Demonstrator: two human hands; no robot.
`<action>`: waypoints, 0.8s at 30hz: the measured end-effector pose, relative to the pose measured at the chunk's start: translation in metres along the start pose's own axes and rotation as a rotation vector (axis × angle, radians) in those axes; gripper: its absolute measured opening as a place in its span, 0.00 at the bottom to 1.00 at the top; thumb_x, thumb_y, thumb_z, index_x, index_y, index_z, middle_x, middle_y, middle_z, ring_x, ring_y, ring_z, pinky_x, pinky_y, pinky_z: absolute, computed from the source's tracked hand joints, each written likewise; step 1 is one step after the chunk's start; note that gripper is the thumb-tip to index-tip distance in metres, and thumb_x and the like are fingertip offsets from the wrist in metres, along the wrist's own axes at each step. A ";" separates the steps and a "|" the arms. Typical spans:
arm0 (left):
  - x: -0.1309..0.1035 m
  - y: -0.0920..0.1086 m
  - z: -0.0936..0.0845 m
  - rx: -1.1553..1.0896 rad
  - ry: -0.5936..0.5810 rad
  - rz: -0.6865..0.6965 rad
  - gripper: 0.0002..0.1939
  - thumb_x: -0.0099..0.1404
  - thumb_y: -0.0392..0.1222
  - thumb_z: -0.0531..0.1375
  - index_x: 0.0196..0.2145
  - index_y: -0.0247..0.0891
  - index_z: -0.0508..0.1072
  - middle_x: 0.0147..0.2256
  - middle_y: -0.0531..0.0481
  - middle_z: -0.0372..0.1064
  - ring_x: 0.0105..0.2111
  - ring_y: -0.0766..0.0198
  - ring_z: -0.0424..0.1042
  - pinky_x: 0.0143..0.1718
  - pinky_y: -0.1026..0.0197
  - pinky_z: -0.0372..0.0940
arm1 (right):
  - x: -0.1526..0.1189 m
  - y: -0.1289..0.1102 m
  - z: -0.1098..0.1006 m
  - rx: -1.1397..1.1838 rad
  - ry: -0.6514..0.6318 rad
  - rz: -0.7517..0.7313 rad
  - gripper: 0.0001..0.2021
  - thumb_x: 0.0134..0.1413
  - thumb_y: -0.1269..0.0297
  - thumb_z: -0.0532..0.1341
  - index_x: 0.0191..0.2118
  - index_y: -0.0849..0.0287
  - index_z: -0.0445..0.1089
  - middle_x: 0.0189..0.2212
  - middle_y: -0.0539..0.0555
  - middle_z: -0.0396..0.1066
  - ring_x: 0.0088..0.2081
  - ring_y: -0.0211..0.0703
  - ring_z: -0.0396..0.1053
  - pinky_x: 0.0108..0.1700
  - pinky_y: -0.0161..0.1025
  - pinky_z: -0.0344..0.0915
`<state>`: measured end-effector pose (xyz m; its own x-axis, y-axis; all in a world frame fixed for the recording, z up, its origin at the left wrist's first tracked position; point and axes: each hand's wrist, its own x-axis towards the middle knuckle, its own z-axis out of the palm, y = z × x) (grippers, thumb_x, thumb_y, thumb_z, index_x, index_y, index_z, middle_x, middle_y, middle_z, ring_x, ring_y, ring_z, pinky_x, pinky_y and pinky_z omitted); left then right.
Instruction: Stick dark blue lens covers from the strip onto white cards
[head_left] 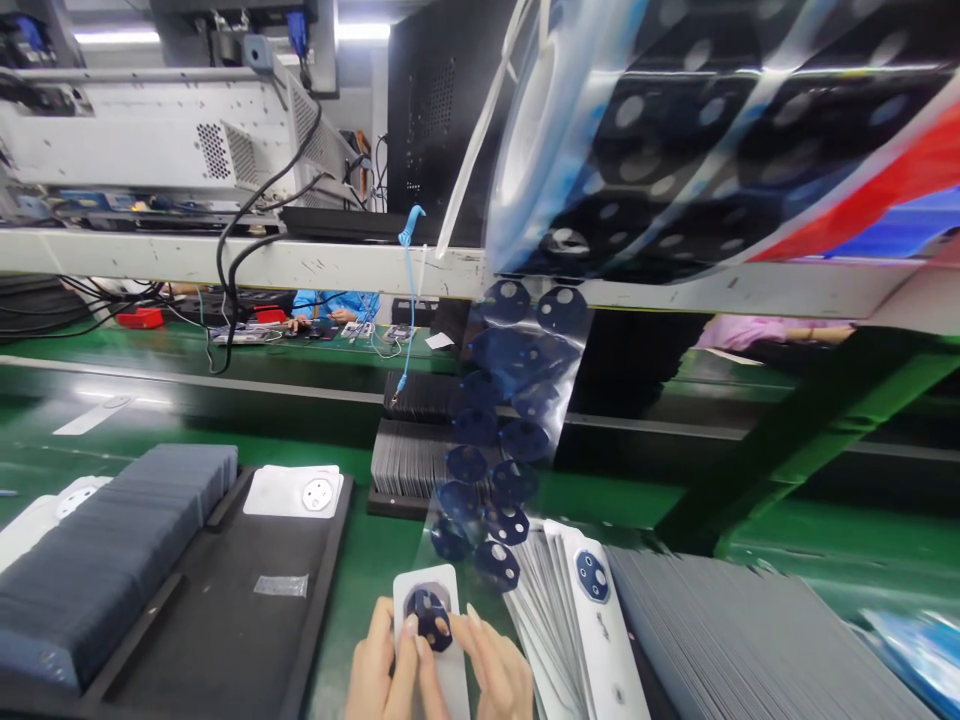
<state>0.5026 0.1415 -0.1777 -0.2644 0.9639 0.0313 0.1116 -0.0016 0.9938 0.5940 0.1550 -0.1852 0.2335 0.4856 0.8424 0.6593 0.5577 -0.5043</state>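
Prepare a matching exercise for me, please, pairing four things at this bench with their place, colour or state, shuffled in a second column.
Things
1. Film strip
2. Thin cord
3. Tray
4. Panel

Places, colours, states
A. Black, at the left, with a white card near its far end
B. White, at the hands: left hand, right hand
C. See-through, carrying dark discs
D. Light blue, dangling in front of the white beam

Right pairs: 1-C, 2-D, 3-A, 4-B
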 end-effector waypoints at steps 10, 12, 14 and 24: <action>0.003 0.004 -0.001 -0.117 -0.049 -0.044 0.23 0.63 0.64 0.55 0.31 0.39 0.69 0.24 0.52 0.67 0.25 0.64 0.64 0.31 0.66 0.62 | 0.007 -0.003 -0.008 0.305 -0.358 0.566 0.30 0.60 0.48 0.60 0.61 0.58 0.56 0.54 0.63 0.66 0.50 0.58 0.68 0.47 0.48 0.69; 0.002 0.003 -0.003 -0.124 -0.077 -0.068 0.23 0.63 0.64 0.56 0.33 0.39 0.69 0.27 0.51 0.69 0.28 0.63 0.67 0.33 0.66 0.63 | 0.009 -0.004 -0.008 0.471 -0.424 0.742 0.31 0.59 0.45 0.60 0.61 0.57 0.57 0.49 0.60 0.70 0.48 0.55 0.71 0.47 0.43 0.70; 0.003 0.002 -0.004 -0.137 -0.103 -0.108 0.23 0.62 0.63 0.57 0.36 0.38 0.70 0.32 0.48 0.72 0.32 0.60 0.70 0.37 0.65 0.66 | 0.013 -0.005 -0.009 0.601 -0.467 0.847 0.31 0.57 0.43 0.61 0.60 0.57 0.58 0.48 0.58 0.72 0.47 0.54 0.72 0.47 0.40 0.70; 0.008 0.013 -0.007 -0.342 -0.319 -0.233 0.24 0.65 0.58 0.58 0.48 0.37 0.64 0.38 0.44 0.75 0.34 0.59 0.74 0.34 0.63 0.66 | 0.022 0.005 -0.014 0.623 -0.536 0.934 0.24 0.58 0.41 0.59 0.48 0.57 0.64 0.35 0.55 0.75 0.37 0.51 0.73 0.37 0.38 0.69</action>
<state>0.4955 0.1478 -0.1640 0.0660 0.9821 -0.1765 -0.2487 0.1875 0.9503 0.6127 0.1590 -0.1666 0.0124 0.9999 0.0028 -0.0873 0.0039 -0.9962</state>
